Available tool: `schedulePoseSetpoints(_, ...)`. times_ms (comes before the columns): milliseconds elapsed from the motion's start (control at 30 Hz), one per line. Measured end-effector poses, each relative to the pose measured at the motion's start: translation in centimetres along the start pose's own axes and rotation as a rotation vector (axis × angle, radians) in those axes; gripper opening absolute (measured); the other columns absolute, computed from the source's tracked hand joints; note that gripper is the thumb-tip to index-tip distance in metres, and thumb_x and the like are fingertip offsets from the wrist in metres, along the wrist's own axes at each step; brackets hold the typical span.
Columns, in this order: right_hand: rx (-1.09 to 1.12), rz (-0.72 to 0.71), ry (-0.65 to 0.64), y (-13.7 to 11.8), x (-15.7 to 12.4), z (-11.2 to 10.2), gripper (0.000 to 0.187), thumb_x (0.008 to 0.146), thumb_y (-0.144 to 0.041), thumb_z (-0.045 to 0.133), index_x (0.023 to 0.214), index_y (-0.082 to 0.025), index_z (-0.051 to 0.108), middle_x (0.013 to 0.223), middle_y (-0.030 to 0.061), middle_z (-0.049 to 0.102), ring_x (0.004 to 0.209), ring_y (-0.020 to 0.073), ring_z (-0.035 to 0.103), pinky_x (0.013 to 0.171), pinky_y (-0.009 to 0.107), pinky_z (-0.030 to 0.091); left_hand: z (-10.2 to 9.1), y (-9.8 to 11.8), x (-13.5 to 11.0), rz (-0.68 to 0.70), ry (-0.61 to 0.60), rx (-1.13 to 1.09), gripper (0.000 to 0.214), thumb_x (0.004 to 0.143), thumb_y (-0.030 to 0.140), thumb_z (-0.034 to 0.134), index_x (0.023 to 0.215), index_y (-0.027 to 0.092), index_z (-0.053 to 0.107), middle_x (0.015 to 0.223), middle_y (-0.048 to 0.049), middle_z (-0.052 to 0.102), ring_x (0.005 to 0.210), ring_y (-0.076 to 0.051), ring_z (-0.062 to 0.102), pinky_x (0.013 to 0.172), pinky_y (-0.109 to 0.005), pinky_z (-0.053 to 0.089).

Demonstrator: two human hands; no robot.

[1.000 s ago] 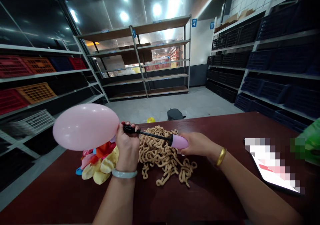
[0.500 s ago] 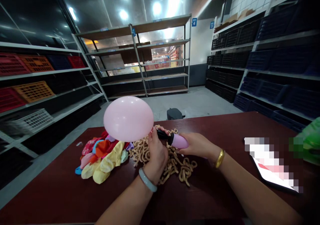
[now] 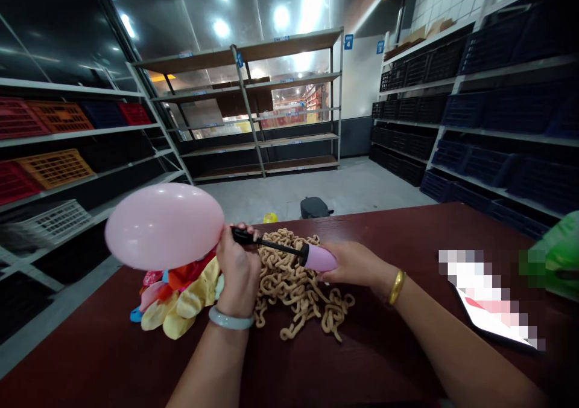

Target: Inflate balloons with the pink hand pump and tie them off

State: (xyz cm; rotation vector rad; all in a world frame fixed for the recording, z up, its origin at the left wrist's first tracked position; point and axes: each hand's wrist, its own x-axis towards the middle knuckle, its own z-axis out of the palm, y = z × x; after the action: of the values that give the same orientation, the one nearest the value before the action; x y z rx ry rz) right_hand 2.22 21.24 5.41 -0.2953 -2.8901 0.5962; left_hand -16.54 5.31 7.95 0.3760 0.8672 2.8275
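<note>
A pink inflated balloon [image 3: 165, 227] sticks out to the left from my left hand [image 3: 239, 263]. That hand is closed around the balloon's neck and the black end of a hand balloon pump [image 3: 320, 258]. My right hand [image 3: 355, 263] is wrapped around the pump's pink-purple body. Between my hands the pump's thin black rod is drawn out. Below the pump lies a heap of tan, rope-like curled pieces [image 3: 289, 281], partly behind my left hand. Flat balloons [image 3: 190, 299] in yellow, red, orange, pink and blue lie in a pile left of that hand.
The dark red table [image 3: 384, 347] carries a phone-like device [image 3: 493, 311], partly pixelated, and a green bag [image 3: 565, 257] at right. Beyond it, a grey object [image 3: 315, 206] and a yellow one [image 3: 270, 218] stand on the floor. Shelves with crates [image 3: 58, 169] line both sides.
My left hand has moved left with the balloon, away from my right hand. The pump's rod has come out between them. My right hand has hardly moved.
</note>
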Motion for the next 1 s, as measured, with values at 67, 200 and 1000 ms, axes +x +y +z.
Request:
schedulePoseSetpoints(67, 0.004, -0.001, -0.017, 0.1, -0.1, -0.3, 0.046, 0.071, -0.054, 0.067, 0.108, -0.027, 0.063, 0.092, 0.0028, 0.071, 0.081, 0.0233, 0.065, 0.064, 0.027, 0.04, -0.5, 0.8, 0.9, 0.013, 0.028, -0.009, 0.021, 0.078, 0.028, 0.063, 0.079, 0.02, 0.044, 0.064, 0.0044, 0.051, 0.054, -0.01, 0.052, 0.049, -0.022, 0.038)
schedulePoseSetpoints(200, -0.022, 0.001, -0.029, 0.3, -0.2, -0.9, 0.042, 0.072, -0.056, 0.066, 0.101, -0.026, 0.064, 0.089, 0.0026, 0.071, 0.078, 0.0225, 0.065, 0.062, 0.027, 0.038, -0.6, 0.2, 0.5, 0.016, 0.052, -0.038, 0.018, 0.08, 0.027, 0.059, 0.077, 0.019, 0.044, 0.064, 0.0041, 0.049, 0.054, -0.01, 0.051, 0.048, -0.022, 0.036)
schedulePoseSetpoints(1000, -0.192, -0.148, 0.196, -2.2, -0.6, 0.0, 0.053, 0.085, -0.042, 0.058, 0.135, -0.032, 0.045, 0.12, 0.0064, 0.061, 0.092, 0.0239, 0.064, 0.077, 0.034, 0.048, 2.3, -5.6, -7.3, -0.214, -0.048, 0.028, 0.014, 0.08, 0.027, 0.065, 0.08, 0.015, 0.058, 0.075, -0.0016, 0.061, 0.07, -0.013, 0.059, 0.075, -0.028, 0.048)
